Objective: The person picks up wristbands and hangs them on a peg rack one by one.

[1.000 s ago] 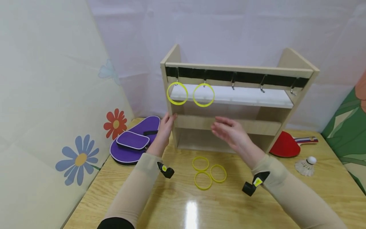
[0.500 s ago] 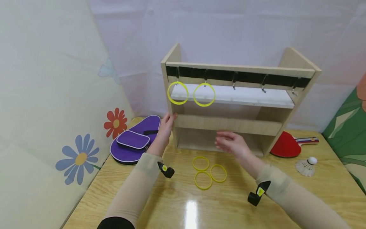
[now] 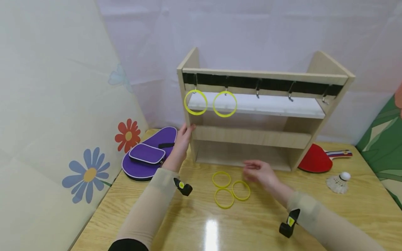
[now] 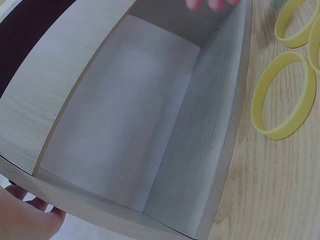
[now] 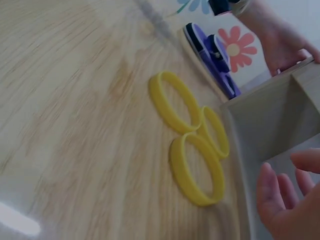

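A wooden shelf unit (image 3: 251, 136) with a row of metal hooks stands on the table. Two yellow rings hang from its two leftmost hooks, the left ring (image 3: 185, 104) beside the right ring (image 3: 236, 104). Three more yellow bands (image 5: 176, 165) lie close together on the tabletop before the unit. My left hand (image 3: 182, 143) grips the unit's left side panel, thumb toward the front edge. My right hand (image 3: 260, 174), slightly blurred, is low by the unit's base, just right of the bands. Its fingers are loosely bent with nothing between them.
A purple paddle case (image 3: 146, 153) lies left of the unit. At the right are a red table tennis paddle (image 3: 315, 159) and a shuttlecock (image 3: 338, 182). Three hooks to the right, such as the middle hook (image 3: 258, 93), hold no ring. A pale cloth backdrop (image 3: 251, 31) hangs behind.
My right hand has come down from in front of the middle board toward the tabletop, moving slightly right. The left hand keeps its place on the side panel, and the rings stay put.
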Demonstrator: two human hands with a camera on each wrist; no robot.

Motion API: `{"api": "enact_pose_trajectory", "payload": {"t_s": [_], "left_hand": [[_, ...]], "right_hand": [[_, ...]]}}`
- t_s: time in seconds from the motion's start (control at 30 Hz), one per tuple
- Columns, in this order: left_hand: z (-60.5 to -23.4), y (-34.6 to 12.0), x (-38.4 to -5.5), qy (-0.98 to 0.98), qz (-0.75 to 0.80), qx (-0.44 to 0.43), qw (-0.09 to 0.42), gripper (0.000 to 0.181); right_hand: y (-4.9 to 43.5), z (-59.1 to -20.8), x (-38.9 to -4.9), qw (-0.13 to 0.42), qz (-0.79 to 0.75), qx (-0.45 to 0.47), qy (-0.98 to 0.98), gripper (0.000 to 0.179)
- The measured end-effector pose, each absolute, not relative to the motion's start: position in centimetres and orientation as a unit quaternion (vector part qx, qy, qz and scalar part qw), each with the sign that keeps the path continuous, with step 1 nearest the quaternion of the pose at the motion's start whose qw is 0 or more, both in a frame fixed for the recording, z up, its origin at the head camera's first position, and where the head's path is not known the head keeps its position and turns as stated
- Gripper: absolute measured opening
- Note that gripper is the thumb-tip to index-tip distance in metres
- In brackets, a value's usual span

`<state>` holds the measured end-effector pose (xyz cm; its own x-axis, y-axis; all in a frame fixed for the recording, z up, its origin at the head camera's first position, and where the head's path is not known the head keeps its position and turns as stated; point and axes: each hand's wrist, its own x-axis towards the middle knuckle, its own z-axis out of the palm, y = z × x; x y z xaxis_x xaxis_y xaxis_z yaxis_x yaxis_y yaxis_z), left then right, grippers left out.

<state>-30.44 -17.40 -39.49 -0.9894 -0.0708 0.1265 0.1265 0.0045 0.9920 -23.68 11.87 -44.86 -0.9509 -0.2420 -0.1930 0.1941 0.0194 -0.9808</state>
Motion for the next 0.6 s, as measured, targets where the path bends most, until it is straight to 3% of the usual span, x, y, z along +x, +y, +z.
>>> {"api": "enact_pose_trajectory", "payload": {"t_s": [0.6], "left_hand": [[-39.6, -17.4, -30.6, -0.71, -0.7, -0.009, 0.074, 0.049]], "right_hand": [[13.1, -48.0, -23.2, 0.157, -0.563, -0.045, 0.81, 0.039]]}}
